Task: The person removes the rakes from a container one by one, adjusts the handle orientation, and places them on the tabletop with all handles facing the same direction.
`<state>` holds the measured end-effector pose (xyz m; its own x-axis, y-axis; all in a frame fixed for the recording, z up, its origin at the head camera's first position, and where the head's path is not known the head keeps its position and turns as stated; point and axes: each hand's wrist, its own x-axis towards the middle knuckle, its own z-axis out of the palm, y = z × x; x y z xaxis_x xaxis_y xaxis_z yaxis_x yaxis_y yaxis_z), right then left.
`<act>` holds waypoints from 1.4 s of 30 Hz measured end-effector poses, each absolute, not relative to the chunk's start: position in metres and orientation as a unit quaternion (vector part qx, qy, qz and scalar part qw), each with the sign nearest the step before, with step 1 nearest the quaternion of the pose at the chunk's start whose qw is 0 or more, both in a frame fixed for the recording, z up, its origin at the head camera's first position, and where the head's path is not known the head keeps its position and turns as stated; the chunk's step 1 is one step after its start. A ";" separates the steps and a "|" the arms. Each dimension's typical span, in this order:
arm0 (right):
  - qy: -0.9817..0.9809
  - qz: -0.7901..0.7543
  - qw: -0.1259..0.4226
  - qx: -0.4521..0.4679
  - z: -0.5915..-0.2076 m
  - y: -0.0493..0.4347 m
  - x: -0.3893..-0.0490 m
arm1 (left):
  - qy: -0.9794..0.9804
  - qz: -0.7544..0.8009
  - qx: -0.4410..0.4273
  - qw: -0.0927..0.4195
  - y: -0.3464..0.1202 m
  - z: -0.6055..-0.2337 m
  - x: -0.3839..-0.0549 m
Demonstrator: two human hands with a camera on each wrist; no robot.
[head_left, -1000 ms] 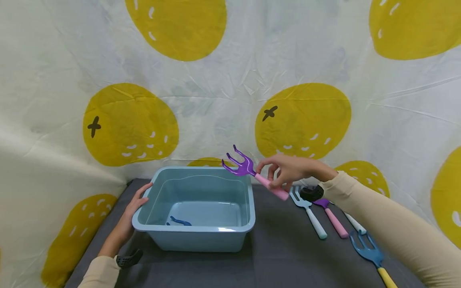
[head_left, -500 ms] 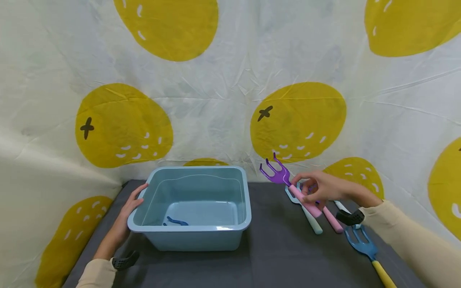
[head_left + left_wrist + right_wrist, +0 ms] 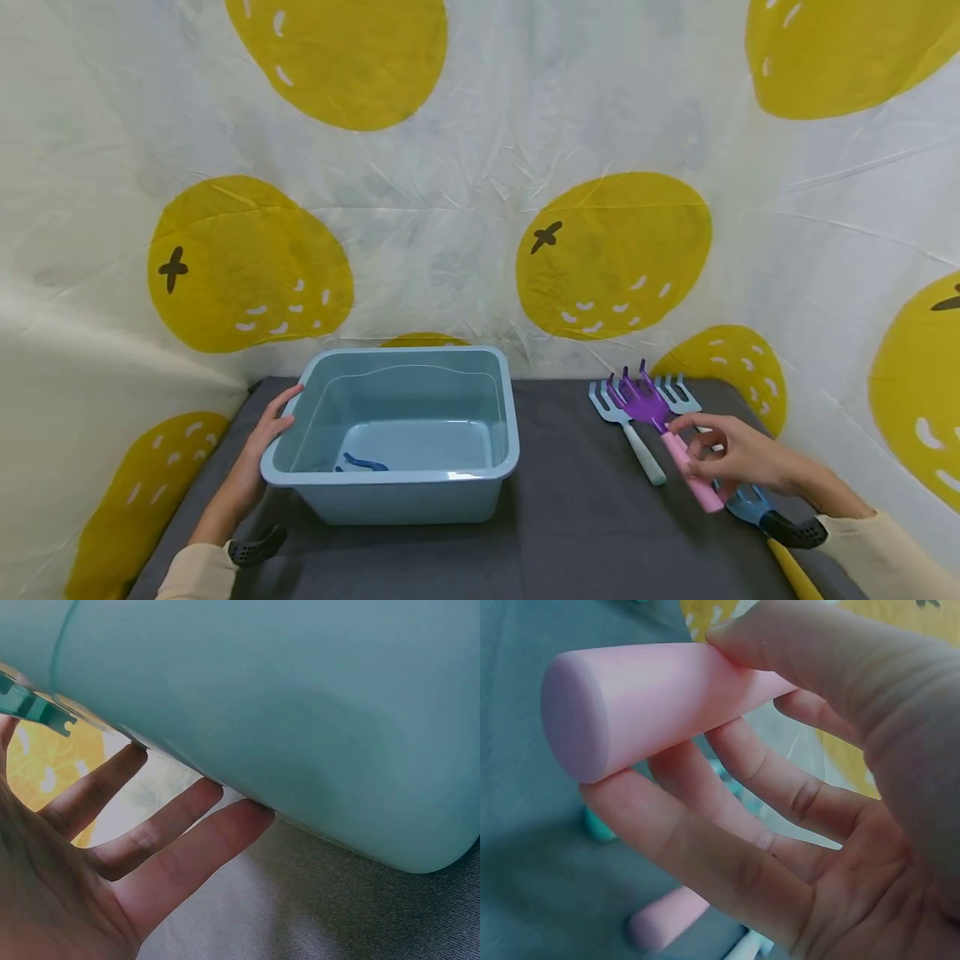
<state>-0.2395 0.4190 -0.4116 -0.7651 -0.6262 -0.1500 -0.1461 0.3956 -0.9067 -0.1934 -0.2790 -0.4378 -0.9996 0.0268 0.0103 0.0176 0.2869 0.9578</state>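
Note:
My right hand [image 3: 738, 454] pinches the pink handle of a purple three-pronged hand cultivator [image 3: 645, 404] over the right side of the table. Its prongs point away from me and overlap a pale-blue garden fork [image 3: 630, 429] in the head view. From the right wrist, the pink handle [image 3: 652, 705] lies between thumb and fingertips, its blunt end toward the camera. My left hand [image 3: 258, 446] is at the left rim of a light-blue plastic tub [image 3: 390, 477]. In the left wrist view, nearly straight fingers [image 3: 202, 847] touch its outer wall.
A dark-blue piece [image 3: 366, 462] shows inside the tub, partly hidden by the front wall. Another pale-blue fork [image 3: 678, 396] lies behind my right hand. A blue fork with a yellow handle [image 3: 793, 571] is partly covered by that wrist. A lemon-print cloth [image 3: 435, 250] hangs behind the table.
My right hand has carried the purple cultivator from near the tub's right rim, rightward and down to the forks. My left hand has stayed at the tub. The head view has shifted slightly.

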 end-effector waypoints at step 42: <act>0.832 -0.451 0.319 -0.060 -0.486 0.463 -0.136 | 0.803 0.596 0.020 0.014 -0.280 -0.445 -0.190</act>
<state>-0.1360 0.4625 -0.4865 -0.7897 -0.3869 -0.4762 0.1875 0.5868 -0.7877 -0.1897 -0.2800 -0.4449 -0.9988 0.0480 0.0016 0.0155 0.2887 0.9573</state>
